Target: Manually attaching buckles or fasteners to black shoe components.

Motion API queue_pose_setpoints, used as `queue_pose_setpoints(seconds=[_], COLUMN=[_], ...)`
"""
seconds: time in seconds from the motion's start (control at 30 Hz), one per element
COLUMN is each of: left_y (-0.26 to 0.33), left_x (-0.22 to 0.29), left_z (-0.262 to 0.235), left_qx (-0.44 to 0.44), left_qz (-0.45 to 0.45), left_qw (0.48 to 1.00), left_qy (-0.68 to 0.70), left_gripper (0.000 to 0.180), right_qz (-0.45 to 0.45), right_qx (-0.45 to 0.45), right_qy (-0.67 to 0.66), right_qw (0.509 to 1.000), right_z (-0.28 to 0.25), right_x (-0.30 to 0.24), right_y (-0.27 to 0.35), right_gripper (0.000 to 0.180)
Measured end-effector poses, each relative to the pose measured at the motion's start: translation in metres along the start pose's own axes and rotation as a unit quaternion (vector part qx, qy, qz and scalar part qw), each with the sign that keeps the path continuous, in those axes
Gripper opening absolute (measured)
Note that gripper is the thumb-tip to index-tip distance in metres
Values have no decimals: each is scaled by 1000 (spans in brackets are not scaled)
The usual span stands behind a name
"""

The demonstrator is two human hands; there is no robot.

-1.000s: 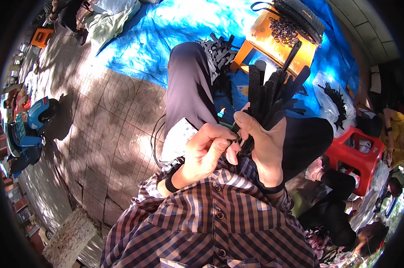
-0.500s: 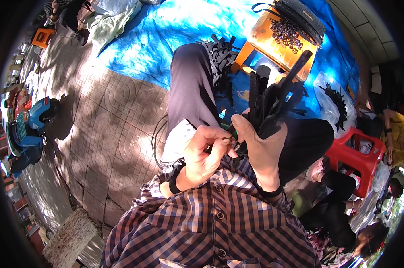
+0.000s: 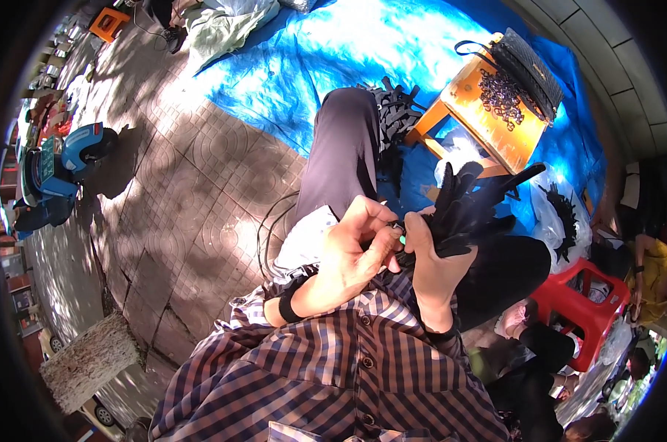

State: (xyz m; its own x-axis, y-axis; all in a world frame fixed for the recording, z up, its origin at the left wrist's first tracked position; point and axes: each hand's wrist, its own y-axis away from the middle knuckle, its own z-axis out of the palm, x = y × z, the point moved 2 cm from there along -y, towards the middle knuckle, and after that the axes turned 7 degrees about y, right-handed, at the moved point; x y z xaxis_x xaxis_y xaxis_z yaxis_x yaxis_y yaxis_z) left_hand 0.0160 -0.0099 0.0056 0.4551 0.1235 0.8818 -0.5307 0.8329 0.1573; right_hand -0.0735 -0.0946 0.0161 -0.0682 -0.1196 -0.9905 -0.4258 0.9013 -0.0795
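My right hand (image 3: 438, 272) is closed round a bundle of black fabric straps (image 3: 473, 206), whose loose ends fan out up and to the right. Thumb and fingers of my left hand (image 3: 359, 247) pinch a small dark ring (image 3: 397, 227) against the near end of the bundle. The two hands nearly meet in front of my shirt, above my lap. A speck of green shows between the fingertips; what it belongs to I cannot make out. How the ring sits on the strap is hidden by my fingers.
Beyond my knees, an orange wooden stool (image 3: 466, 110) bears a heap of small dark rings (image 3: 501, 102) and a black bag (image 3: 528, 74). More black straps (image 3: 398, 110) lie on the blue tarp (image 3: 274, 88). At right are a clear plastic bag (image 3: 547, 247), a red stool (image 3: 573, 295) and other people.
The view has shifted, so the surroundings sit lower and further right. The strap bundle has tipped over to the right and spread out. My left fingers have moved up against its near end.
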Motion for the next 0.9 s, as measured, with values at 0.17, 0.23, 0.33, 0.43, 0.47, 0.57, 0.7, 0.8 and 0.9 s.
queue_pose_setpoints(seconds=[0.17,0.23,0.33,0.43,0.47,0.57,0.7,0.8,0.9], left_y=[-13,-19,-18,-16,-17,-15,-20,-20,-20], left_x=[15,13,11,-3,-3,5,3,-1,-2], left_z=[3,-5,-12,-12,-7,8,0,2,1], left_qx=[-50,-90,-130,-165,-186,-74,-115,-129,-142], left_qz=[-97,-116,-305,-349,-361,-254,-181,-146,-130], left_qw=[993,984,936,889,858,927,931,948,961], left_qy=[-45,-100,122,247,316,266,295,251,199], left_gripper=[13,15,27,23,20,23,29,19,12], right_qz=[55,77,72,65,67,97,185,228,237], right_qx=[-26,-45,-13,-25,-30,6,-39,-139,-153], right_qy=[-50,-111,-145,-130,-109,-152,-192,-251,-233], right_qw=[997,990,987,989,991,984,963,930,931], right_z=[-10,-19,-29,-27,-26,-38,-47,-34,-27], right_x=[5,17,8,5,5,2,14,24,29], right_y=[-12,-18,-22,-21,-21,-28,-27,-22,-22], right_gripper=[12,10,11,11,11,10,17,26,28])
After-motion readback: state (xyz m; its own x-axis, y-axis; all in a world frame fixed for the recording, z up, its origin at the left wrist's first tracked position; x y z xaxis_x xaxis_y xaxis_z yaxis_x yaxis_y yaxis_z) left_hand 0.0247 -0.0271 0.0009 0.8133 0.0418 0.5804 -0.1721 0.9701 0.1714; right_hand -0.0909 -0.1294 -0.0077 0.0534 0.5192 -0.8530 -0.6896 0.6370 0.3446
